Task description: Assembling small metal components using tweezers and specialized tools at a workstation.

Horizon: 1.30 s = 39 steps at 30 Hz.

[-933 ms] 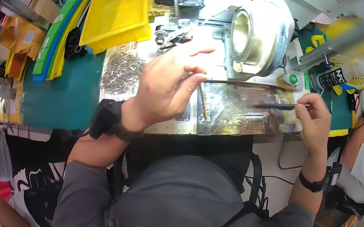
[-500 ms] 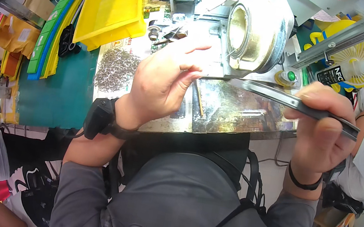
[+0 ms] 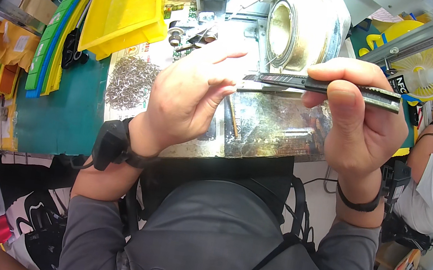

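In my right hand (image 3: 365, 117) is a utility knife (image 3: 294, 81) with a dark handle, its blade end pointing left toward my other hand. My left hand (image 3: 183, 95) is closed, thumb against fingers, on a thin dark strip (image 3: 261, 91) that sticks out to the right. The knife lies just above the strip; whether the two touch I cannot tell. Beneath them is a worn, shiny metal plate (image 3: 275, 125), with a thin brass-coloured rod (image 3: 233, 118) on it. A heap of small metal pins (image 3: 132, 84) sits on paper left of my left wrist.
Behind my hands stands a machine with a round metal housing (image 3: 305, 35). A yellow bin (image 3: 156, 30) is at the back left, beside stacked green, blue and yellow strips (image 3: 54, 45). Yellow fan (image 3: 427, 76) stands at the right, near another person's arm (image 3: 431, 151).
My right hand has moved left and up and turned the knife more level, bringing its blade end closer to my left hand. My left hand keeps its pinch.
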{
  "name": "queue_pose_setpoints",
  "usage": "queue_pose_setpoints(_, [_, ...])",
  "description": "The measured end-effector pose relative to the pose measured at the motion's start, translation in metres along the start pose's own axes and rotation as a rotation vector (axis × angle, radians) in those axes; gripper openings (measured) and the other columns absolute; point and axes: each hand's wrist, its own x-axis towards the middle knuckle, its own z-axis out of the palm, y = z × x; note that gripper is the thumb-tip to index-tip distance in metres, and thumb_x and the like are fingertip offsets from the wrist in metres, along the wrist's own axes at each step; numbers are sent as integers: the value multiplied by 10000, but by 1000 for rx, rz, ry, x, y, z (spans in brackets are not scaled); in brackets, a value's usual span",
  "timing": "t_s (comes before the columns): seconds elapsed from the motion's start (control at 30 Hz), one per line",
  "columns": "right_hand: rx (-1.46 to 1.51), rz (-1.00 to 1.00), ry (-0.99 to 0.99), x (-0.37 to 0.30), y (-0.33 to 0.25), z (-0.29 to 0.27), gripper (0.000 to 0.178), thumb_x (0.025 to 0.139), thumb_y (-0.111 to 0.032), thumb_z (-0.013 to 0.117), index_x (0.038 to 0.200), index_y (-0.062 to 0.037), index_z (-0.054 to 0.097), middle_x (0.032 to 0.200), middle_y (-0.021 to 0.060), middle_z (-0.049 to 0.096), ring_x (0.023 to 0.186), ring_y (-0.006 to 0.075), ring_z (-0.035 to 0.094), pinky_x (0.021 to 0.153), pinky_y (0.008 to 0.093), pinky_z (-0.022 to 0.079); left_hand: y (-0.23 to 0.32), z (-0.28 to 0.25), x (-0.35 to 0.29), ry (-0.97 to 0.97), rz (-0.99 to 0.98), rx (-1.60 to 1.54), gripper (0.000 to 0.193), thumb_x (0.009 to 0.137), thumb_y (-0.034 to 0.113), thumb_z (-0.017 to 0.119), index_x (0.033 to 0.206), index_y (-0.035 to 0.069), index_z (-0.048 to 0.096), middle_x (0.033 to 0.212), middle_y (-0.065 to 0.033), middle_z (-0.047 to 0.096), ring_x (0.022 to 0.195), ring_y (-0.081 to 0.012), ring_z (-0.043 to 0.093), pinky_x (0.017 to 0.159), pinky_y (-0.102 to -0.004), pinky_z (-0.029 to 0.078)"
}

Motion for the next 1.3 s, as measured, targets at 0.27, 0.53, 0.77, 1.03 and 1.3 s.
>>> queue_pose_setpoints(0.27, [-28, -2, -2, 0, 0, 0, 347, 1048, -270, 596, 1044, 71, 661, 965, 134, 698, 702, 143, 653, 652, 261, 532, 0, 1, 1, -5, -1, -20, 188, 867, -1, 712, 1029, 30, 622, 1218, -215, 692, 1065, -389, 687, 898, -419, 555])
queue_pose_setpoints(0.53, [-6, 39, -22, -6, 5, 9, 310, 1055, -229, 577, 1033, 73, 644, 966, 152, 696, 673, 150, 651, 615, 268, 538, 1, -1, -1, -69, -22, -111, 181, 869, -22, 718, 1012, 10, 611, 1256, -284, 657, 1183, -420, 642, 1005, -437, 495])
queue_pose_setpoints(0.77, [534, 580, 356, -86, 44, -43, 276, 1036, -192, 564, 1186, 32, 625, 831, 108, 674, 588, 144, 620, 550, 267, 519, -1, -3, -4, -56, -30, -109, 202, 849, -54, 714, 1015, -1, 612, 1273, -317, 638, 1189, -436, 638, 1016, -448, 489])
queue_pose_setpoints(1.03, [-187, 349, 518, -96, 71, -82, 434, 904, 22, 652, 1326, -20, 560, 872, 96, 691, 724, 153, 650, 695, 272, 531, 6, 4, -9, -76, -121, 47, 113, 875, -27, 693, 965, 11, 636, 1259, -254, 671, 1133, -381, 664, 999, -412, 483])
queue_pose_setpoints(1.3, [-405, 29, -127, 6, 66, -75, 186, 893, -268, 694, 848, -88, 686, 822, 98, 698, 794, 307, 679, 788, 422, 500, 12, -14, 12, -121, -331, 52, 25, 879, 6, 699, 868, 13, 678, 921, -136, 721, 866, -271, 696, 784, -335, 523])
